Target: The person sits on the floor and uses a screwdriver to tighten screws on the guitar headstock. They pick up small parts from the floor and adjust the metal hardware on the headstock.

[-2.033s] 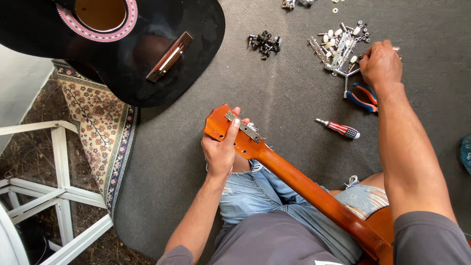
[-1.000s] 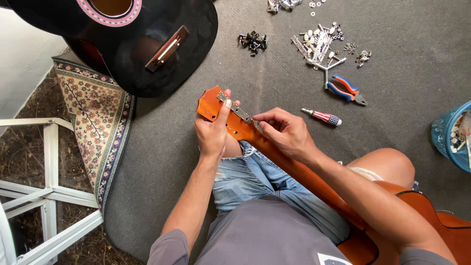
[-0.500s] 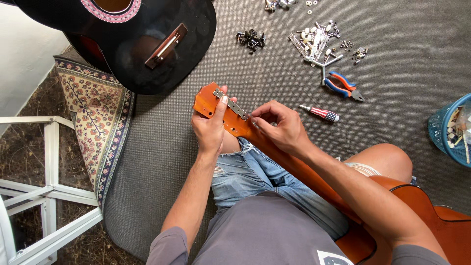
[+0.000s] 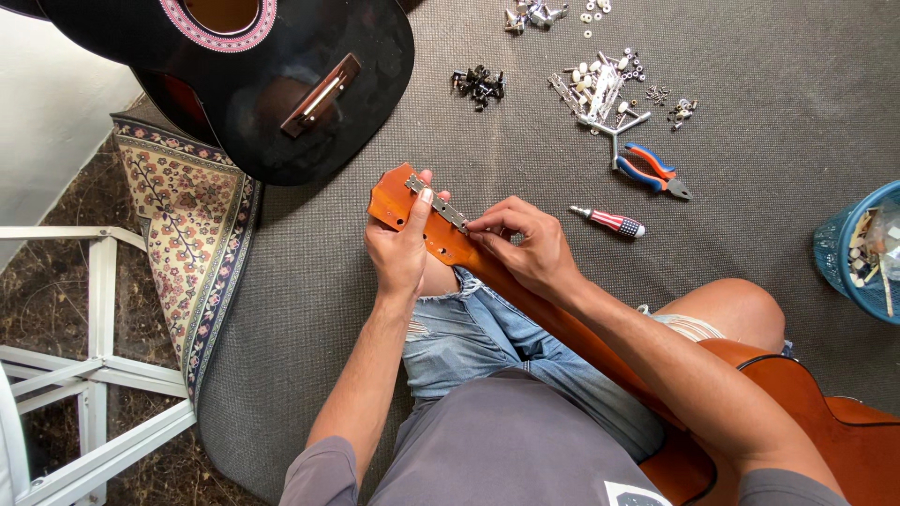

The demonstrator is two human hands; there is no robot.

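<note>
Fingertips of the right hand [image 4: 525, 245] pinch the metal tuner strip [image 4: 438, 203] against the orange guitar headstock [image 4: 405, 206], which the left hand [image 4: 398, 251] grips closed over the lap, so steady support probably keeps the strip aligned, screwdriver [image 4: 609, 222] lying near.

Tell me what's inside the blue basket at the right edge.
The blue basket holds pale, stick-like bits and scraps near its rim. Its bottom and right half can't be seen; the frame cuts them off.
</note>
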